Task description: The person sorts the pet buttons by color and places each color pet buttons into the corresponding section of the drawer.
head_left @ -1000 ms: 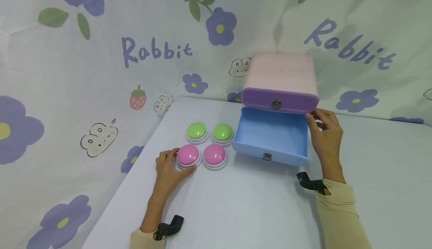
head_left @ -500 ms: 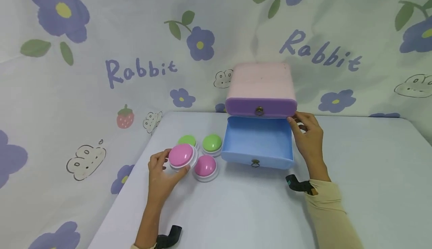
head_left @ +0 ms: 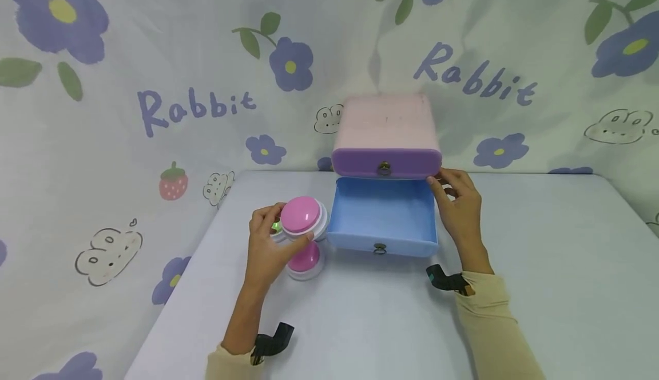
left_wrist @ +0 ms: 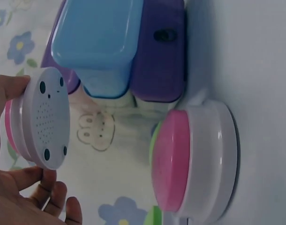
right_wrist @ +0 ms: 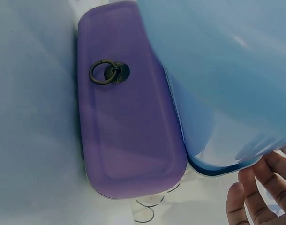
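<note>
In the head view my left hand holds a pink push button with a white round base, raised over the other buttons. The left wrist view shows its white underside, with small holes and dark feet, between thumb and fingers. A second pink button stands on the table below it. Part of a green button shows behind my left fingers; the other green one is hidden. My right hand touches the right side of a pink drawer cabinet, thumb at the back corner of its pulled-out blue drawer, which is empty.
Above the blue drawer is a shut purple drawer with a ring pull. Another purple drawer front sits below, near the table. A flower-printed cloth hangs behind the white table.
My left hand has lifted the pink button off the table and carried it up and to the right, towards the blue drawer. The right hand stays at the cabinet. The head view has shifted.
</note>
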`<state>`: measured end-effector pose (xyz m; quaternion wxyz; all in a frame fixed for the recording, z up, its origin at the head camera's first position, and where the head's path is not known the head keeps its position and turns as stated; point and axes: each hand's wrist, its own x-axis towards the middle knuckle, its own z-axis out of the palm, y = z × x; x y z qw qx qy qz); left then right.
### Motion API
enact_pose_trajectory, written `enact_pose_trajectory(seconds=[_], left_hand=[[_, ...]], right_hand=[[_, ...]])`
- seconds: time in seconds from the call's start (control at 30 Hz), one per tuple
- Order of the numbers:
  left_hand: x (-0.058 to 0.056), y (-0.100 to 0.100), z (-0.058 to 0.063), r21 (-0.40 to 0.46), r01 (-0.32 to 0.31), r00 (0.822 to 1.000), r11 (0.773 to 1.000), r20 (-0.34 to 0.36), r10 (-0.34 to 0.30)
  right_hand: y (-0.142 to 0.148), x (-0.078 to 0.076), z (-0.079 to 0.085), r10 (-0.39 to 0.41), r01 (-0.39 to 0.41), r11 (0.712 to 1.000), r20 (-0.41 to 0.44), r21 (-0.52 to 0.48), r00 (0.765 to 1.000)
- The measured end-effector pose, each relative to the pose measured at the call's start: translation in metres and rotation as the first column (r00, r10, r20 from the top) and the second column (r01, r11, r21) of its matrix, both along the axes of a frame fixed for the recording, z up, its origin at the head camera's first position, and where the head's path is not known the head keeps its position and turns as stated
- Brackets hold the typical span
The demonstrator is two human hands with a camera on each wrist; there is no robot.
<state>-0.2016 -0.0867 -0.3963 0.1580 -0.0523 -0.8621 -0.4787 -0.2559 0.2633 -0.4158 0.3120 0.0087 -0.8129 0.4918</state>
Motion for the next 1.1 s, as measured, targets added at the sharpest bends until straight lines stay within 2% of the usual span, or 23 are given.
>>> enact_pose_trajectory(seconds=[0.33,0.63,0.93,1.1], left_hand=[[-0.009,0.021,0.009,0.015,0.037,0.998,0.999,-0.054,-0.037],[-0.018,0.052,0.021,0.101,0.111,0.990,0.989,-0.093,-0.102],[-0.018,0.071,0.016,0.049,0.142,0.986,0.989,-0.090,-0.137],[-0.018,0.075,0.009,-0.003,0.150,0.989,0.989,-0.020,-0.150]], right_hand=[[-0.002,0.002,-0.004,0.010,-0.010,1.000,0.011,0.009,1.000],[0.000,0.000,0.001,0.003,-0.003,1.000,-0.038,0.001,0.999],[0.000,0.000,0.004,0.009,-0.009,1.000,-0.021,-0.020,1.000],[-0.001,-0.002,0.003,0.009,-0.010,1.000,-0.028,-0.030,1.000]])
